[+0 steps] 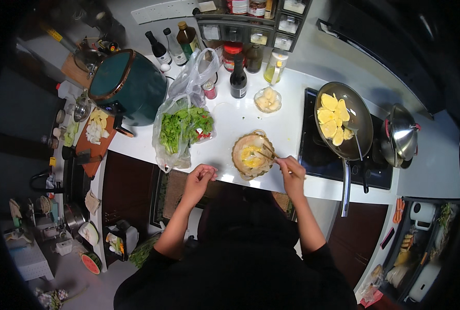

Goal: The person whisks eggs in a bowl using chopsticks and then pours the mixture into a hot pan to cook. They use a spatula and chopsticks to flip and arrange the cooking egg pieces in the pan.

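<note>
Chopsticks are in my right hand, their tips inside a round bowl with a gold-coloured rim. Beaten egg and pale pieces lie in the bowl. Just left of the bowl, over the counter's front edge, my left hand is loosely curled with nothing visible in it. On the cooktop at the right sits a frying pan with several yellow egg-coated pieces and a spatula in it. Behind the bowl stands a small glass dish of pale round pieces.
Left of the bowl lies a plastic bag of leafy greens, with a green air fryer behind it. A dark bottle and an oil jug stand at the back. A cleaver rests on the cutting board. The pan handle overhangs the front edge.
</note>
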Available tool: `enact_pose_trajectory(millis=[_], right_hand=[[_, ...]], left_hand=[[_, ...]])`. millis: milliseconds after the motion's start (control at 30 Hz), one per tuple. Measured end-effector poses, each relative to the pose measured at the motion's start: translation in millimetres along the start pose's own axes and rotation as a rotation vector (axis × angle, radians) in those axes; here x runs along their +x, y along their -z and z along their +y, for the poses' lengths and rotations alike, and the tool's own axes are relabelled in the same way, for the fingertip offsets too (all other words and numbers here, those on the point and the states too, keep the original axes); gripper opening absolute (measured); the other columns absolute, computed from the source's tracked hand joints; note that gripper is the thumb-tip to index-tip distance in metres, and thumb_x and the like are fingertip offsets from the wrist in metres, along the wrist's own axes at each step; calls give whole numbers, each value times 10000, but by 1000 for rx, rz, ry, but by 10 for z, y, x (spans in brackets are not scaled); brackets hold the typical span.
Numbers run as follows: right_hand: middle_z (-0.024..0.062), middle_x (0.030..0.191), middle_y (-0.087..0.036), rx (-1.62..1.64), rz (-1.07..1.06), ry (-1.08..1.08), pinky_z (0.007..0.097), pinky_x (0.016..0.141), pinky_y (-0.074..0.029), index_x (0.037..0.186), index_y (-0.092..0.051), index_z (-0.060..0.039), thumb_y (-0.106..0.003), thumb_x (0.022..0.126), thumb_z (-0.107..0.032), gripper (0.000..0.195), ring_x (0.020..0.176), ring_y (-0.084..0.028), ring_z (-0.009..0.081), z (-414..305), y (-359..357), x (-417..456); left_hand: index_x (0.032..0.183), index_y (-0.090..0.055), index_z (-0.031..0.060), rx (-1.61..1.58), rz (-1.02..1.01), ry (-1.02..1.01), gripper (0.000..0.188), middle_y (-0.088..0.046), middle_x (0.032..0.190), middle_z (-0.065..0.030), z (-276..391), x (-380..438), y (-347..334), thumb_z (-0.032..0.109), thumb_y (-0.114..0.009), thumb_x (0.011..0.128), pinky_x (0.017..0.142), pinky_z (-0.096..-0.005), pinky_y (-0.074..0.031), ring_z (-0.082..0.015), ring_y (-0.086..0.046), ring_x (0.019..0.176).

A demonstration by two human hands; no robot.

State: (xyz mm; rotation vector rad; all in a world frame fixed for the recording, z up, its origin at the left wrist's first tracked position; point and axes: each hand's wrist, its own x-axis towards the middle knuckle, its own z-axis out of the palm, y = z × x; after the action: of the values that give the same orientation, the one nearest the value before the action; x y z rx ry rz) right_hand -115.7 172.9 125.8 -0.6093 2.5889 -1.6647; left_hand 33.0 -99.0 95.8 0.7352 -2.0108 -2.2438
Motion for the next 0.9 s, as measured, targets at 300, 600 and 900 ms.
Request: enact_pose_trajectory(millis=[300, 600, 900], right_hand=[[155, 769, -625, -110, 41, 28, 340, 625, -480, 910, -690, 23, -640, 892, -33, 78, 685, -599, 298, 174, -577, -193], [138, 792, -656, -63, -17, -113, 306, 632, -496, 953, -706, 14, -662, 902, -76, 113, 665, -634, 250, -29, -473, -294], [137, 806, -636, -219, -54, 88, 350, 657, -509, 963, -709, -7, -663, 895, -83, 112, 726, -633, 286, -49, -576, -264]], left_hand=[[1045, -605, -18, 34, -145, -3, 158, -667, 901, -63, 26, 3, 391, 121, -550, 994, 783, -237, -489, -99, -617, 837], [1048, -609, -9, -28, -178, -19, 149, -667, 894, -54, 47, 36, 494, 117, -558, 986, 781, -236, -482, -95, -608, 822], [1044, -610, -7, -2, -186, -25, 142, -665, 887, -54, -47, -21, 584, 106, -558, 976, 776, -236, -479, -97, -604, 818]])
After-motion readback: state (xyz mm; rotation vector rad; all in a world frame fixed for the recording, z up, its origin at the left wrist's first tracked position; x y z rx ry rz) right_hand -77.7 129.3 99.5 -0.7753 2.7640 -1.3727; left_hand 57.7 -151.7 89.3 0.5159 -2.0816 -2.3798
